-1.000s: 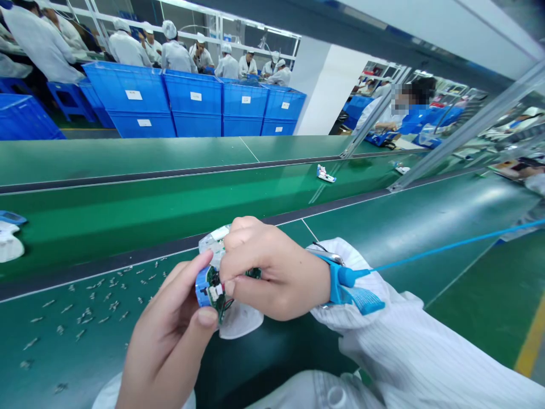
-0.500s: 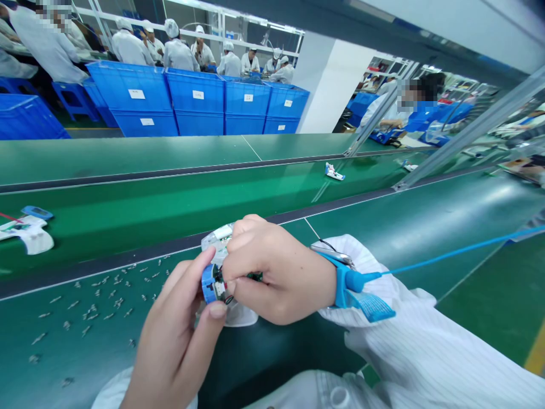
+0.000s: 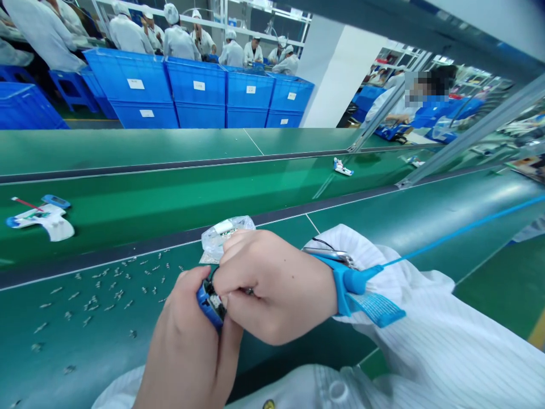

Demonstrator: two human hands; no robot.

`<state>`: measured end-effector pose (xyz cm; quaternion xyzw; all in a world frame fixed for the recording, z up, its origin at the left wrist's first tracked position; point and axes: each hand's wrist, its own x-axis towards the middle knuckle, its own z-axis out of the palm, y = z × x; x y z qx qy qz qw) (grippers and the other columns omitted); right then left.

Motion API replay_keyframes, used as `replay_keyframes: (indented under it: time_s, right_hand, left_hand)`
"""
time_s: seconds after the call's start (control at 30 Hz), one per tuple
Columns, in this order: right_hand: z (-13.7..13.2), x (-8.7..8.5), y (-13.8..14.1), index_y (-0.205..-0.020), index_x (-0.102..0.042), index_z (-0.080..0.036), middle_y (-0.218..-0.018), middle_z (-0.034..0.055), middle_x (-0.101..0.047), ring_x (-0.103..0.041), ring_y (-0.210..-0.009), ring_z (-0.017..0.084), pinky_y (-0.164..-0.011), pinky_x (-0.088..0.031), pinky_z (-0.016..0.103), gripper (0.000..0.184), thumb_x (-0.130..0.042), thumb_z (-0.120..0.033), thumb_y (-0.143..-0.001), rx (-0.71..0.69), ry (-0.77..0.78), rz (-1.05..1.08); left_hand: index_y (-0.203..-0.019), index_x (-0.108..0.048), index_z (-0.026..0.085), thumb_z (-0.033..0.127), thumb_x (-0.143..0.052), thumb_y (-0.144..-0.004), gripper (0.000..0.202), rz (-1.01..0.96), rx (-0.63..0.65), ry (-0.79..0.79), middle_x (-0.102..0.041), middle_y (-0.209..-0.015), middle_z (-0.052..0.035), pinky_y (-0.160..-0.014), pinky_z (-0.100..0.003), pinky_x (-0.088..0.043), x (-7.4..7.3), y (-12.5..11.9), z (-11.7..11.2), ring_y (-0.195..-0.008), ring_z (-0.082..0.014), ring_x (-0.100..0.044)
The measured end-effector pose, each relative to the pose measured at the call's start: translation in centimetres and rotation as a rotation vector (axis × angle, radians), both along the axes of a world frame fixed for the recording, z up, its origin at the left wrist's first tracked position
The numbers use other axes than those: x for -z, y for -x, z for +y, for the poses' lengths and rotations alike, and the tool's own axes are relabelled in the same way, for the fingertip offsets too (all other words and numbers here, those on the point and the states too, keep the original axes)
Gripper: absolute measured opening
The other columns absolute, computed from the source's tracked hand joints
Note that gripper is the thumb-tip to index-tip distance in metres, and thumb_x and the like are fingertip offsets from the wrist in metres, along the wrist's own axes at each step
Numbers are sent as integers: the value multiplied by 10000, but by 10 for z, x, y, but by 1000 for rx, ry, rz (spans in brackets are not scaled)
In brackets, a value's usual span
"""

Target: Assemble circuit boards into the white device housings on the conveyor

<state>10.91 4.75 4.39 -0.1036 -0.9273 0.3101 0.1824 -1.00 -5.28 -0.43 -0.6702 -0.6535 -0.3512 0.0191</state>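
Observation:
My left hand [image 3: 187, 346] grips a small circuit board unit with a blue rim [image 3: 210, 304], mostly hidden by my fingers. My right hand [image 3: 276, 289] pinches at the same unit from the right, its fingertips against a small metal part and a dark wire. A clear plastic bag [image 3: 225, 238] with a white label lies just beyond my hands. Several tiny metal parts [image 3: 97, 298] are scattered on the green bench [image 3: 85, 346] left of my left hand. A blue antistatic wrist strap [image 3: 353, 284] circles my right wrist, with a blue cord [image 3: 460, 238] running off right.
Beyond the bench, a green conveyor belt [image 3: 170, 199] carries a white device with a red-tipped tool [image 3: 40, 218] and a small white-blue item [image 3: 343, 167]. Metal rails [image 3: 468, 136] stand at right. Stacked blue crates [image 3: 196, 94] and white-clad workers stand behind.
My hands have drawn closer together, hiding more of the blue-rimmed unit and uncovering the bag. Items on the conveyor have shifted right, and the whole view has tilted slightly.

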Motion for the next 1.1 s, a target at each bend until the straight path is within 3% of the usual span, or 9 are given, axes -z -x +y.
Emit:
replay_keyframes:
  time_s: [0.3, 0.47, 0.63, 0.8, 0.97, 1.1]
  right_hand:
    - [1, 2, -5, -487, -161, -202, -447, -28, -337, -253, -489, 104, -558, -310, 268, 306, -384, -91, -664, -24, 94, 26]
    - [-5, 0, -5, -504, -144, -205, -457, -22, -324, -256, -495, 109, -568, -303, 276, 304, -375, -98, -671, 24, 63, -2]
    - [-6, 4, -4, -510, -176, -206, -465, -26, -298, -228, -487, 109, -565, -292, 277, 267, -368, -118, -674, 7, 15, 24]
    - [-2, 7, -4, -505, -204, -198, -478, -28, -312, -225, -492, 102, -560, -292, 262, 262, -378, -114, -682, -22, 25, 33]
    - [0, 6, -3, -464, -276, -183, -457, -35, -336, -275, -486, 90, -568, -307, 247, 254, -398, -81, -663, 8, 82, -86]
    - [20, 13, -7, -514, -512, -149, -502, -35, -477, -414, -522, 74, -554, -318, 213, 213, -450, -90, -709, 18, 246, -171]
  left_hand:
    - [-1076, -434, 213, 320, -418, -887, 217, -51, 49, 25, -588, -783, -38, -417, -209, -483, 3, -2, -5, -526, -155, -626]
    - [-1042, -433, 185, 324, -393, -869, 225, 50, 7, -27, -574, -748, -53, -415, -245, -479, -1, -3, -4, -526, -182, -618]
    - [-1043, -410, 181, 253, -378, -829, 228, 205, -86, -17, -573, -750, -71, -443, -307, -471, 4, -4, -5, -531, -218, -587]
    - [-1059, -398, 152, 219, -427, -795, 275, 310, -64, -19, -581, -755, -83, -481, -313, -487, 7, -4, -8, -542, -216, -598]
    - [-1074, -412, 178, 261, -377, -847, 244, 156, -48, 37, -592, -744, -70, -457, -301, -479, 8, -6, -5, -560, -220, -613]
    - [-1292, -355, 212, 400, -404, -881, 455, 6, -34, 193, -619, -872, -67, -512, -301, -503, 12, 1, -3, -666, -219, -642]
